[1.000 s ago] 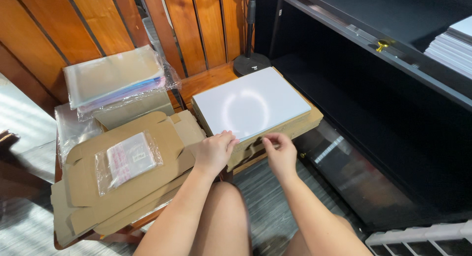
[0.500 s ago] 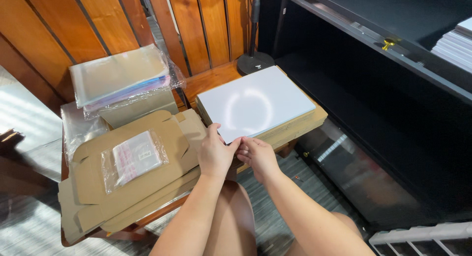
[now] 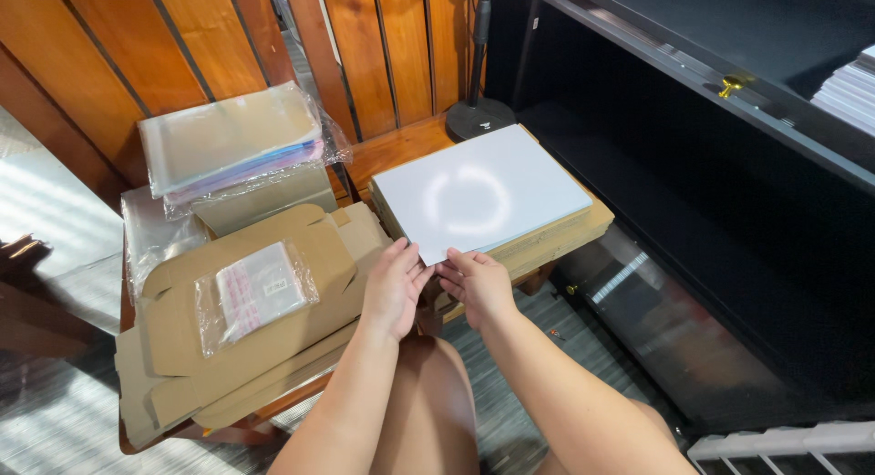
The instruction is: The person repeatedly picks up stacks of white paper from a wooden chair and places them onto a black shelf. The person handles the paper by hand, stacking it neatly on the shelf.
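Wooden slats back the tabletop (image 3: 392,151) where left hand (image 3: 394,288) and right hand (image 3: 476,282) pinch the near corner of thin, floppy white sheets (image 3: 478,192), likely slippery.

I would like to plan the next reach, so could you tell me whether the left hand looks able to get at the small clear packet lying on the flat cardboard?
Probably yes. The left hand sits at the white sheet's corner, right beside the flat cardboard, and nothing covers the small clear packet.
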